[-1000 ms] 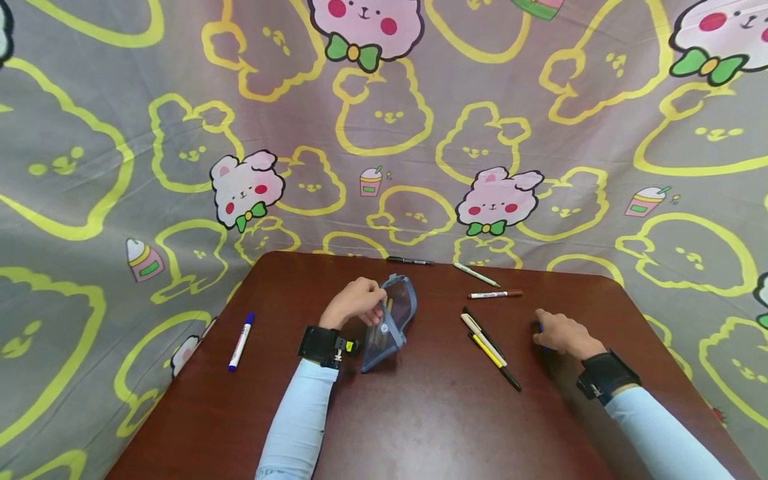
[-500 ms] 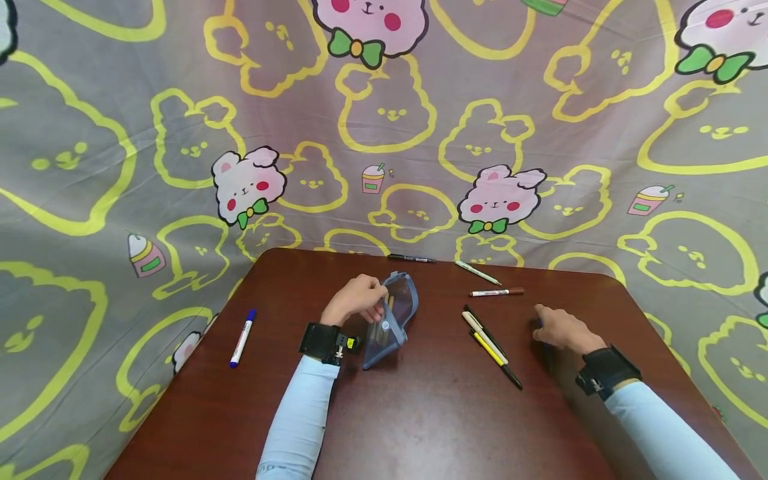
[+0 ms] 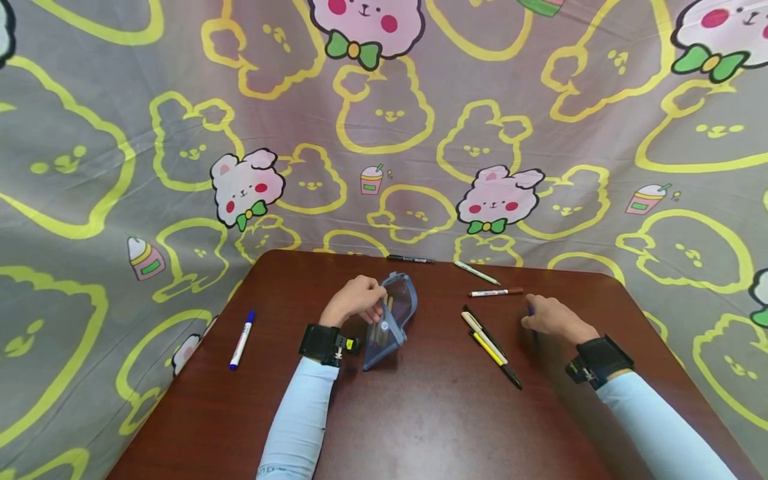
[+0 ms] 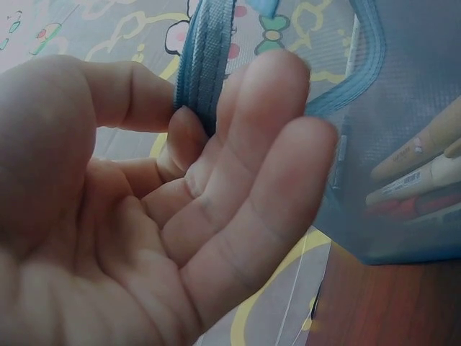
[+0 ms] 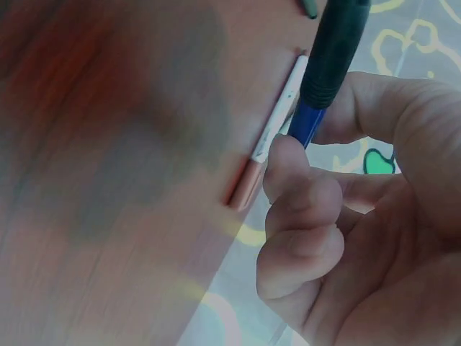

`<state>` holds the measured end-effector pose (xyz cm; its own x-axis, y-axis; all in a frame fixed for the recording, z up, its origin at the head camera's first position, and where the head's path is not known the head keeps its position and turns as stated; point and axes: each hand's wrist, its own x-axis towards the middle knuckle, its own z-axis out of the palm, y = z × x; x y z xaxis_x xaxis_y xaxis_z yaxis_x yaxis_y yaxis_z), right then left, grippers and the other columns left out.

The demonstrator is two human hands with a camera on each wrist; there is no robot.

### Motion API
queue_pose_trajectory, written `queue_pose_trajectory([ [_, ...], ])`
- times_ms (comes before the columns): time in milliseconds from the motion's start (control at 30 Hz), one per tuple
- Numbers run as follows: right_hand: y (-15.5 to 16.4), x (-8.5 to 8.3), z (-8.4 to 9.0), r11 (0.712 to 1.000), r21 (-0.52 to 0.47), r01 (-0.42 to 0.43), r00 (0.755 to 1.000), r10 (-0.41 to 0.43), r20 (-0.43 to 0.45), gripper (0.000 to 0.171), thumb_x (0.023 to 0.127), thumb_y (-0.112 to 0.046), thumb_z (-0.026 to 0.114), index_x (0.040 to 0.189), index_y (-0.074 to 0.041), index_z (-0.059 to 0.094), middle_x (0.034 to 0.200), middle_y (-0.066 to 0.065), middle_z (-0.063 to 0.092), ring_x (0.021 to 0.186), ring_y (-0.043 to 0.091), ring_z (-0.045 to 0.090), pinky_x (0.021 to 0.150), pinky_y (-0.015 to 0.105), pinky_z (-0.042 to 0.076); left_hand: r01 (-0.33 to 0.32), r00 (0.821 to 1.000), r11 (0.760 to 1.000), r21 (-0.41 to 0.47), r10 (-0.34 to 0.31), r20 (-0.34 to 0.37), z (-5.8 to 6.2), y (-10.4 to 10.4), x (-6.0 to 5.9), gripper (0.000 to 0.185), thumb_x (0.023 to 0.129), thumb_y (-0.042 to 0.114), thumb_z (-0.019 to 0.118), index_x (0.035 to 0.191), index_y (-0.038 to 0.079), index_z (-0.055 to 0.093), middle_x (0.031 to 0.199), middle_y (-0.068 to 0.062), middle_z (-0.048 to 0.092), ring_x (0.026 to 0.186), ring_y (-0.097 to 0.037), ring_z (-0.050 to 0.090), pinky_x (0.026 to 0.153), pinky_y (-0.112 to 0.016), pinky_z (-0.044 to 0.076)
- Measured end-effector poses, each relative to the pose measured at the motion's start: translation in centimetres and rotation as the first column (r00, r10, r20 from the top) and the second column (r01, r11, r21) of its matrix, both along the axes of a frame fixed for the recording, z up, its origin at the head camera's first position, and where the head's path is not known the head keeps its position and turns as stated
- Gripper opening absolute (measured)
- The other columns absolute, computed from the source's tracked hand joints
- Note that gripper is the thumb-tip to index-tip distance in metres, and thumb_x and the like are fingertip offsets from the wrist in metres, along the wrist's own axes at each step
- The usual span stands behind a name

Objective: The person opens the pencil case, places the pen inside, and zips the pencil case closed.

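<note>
On the worktop, L hand pinches pencil pouch rim open; R hand fingers grip blue pen, mid-pickup. Next, I'd judge: carry pen w/ tip aimed into pouch mouth.

Dark reddish wooden table, grey cartoon-bunny cloth backdrop, even light

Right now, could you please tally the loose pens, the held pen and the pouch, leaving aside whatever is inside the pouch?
Loose pens: 7
Blue pen in the right hand: 1
Blue pouch in the left hand: 1
Total: 9
</note>
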<state>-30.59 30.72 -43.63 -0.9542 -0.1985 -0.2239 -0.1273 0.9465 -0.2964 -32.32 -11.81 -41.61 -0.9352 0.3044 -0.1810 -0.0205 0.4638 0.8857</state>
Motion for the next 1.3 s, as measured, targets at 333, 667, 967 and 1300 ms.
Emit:
queue_pose_trajectory([
  [333, -1.9, -1.4, 0.4, 0.989, -0.144, -0.043, 0.996, 0.032, -0.078, 0.039, 0.091, -0.018, 0.057, 0.122, 0.006, 0.056, 0.104, 0.018, 0.064, 0.081, 0.025, 0.059, 0.067, 0.036, 0.051, -0.004, 1.0, 1.0, -0.012, 0.004, 0.012, 0.1, -0.2, 0.1, 0.022, 0.094, 0.021, 0.052, 0.087, 0.004, 0.063, 0.069, -0.011, 0.069, 0.053, -0.018, 0.066, 0.06, -0.041, 0.061],
  [667, -5.9, -2.6, 1.0, 0.968, -0.249, -0.02, 0.995, -0.006, -0.104, 0.026, 0.094, -0.02, 0.055, 0.111, 0.0, 0.059, 0.098, 0.013, 0.064, 0.075, 0.022, 0.056, 0.062, 0.03, 0.044, -0.006, 1.0, 1.0, 0.003, 0.006, 0.022, 0.0, -0.2, 0.1, 0.02, 0.091, 0.019, 0.054, 0.085, 0.003, 0.063, 0.066, -0.011, 0.068, 0.051, -0.018, 0.066, 0.059, -0.043, 0.061],
  [967, -9.2, -3.2, 1.6, 0.953, -0.301, -0.035, 0.995, 0.005, -0.099, 0.025, 0.095, -0.02, 0.055, 0.112, -0.003, 0.061, 0.097, 0.012, 0.067, 0.072, 0.021, 0.056, 0.06, 0.029, 0.044, -0.005, 1.0, 1.0, 0.005, 0.005, 0.017, 0.0, 0.0, 0.0, 0.02, 0.091, 0.02, 0.053, 0.086, 0.003, 0.064, 0.066, -0.01, 0.068, 0.051, -0.017, 0.066, 0.056, -0.04, 0.06],
  [1300, -13.1, -3.3, 2.0, 0.941, -0.338, -0.03, 0.988, -0.023, -0.151, 0.026, 0.093, -0.02, 0.055, 0.113, -0.004, 0.061, 0.09, 0.009, 0.064, 0.067, 0.019, 0.055, 0.061, 0.03, 0.043, -0.001, 1.0, 1.0, 0.0, 0.001, 0.011, 0.2, -0.1, 0.1, 0.021, 0.092, 0.02, 0.052, 0.086, 0.003, 0.063, 0.068, -0.011, 0.069, 0.052, -0.018, 0.066, 0.057, -0.04, 0.06],
])
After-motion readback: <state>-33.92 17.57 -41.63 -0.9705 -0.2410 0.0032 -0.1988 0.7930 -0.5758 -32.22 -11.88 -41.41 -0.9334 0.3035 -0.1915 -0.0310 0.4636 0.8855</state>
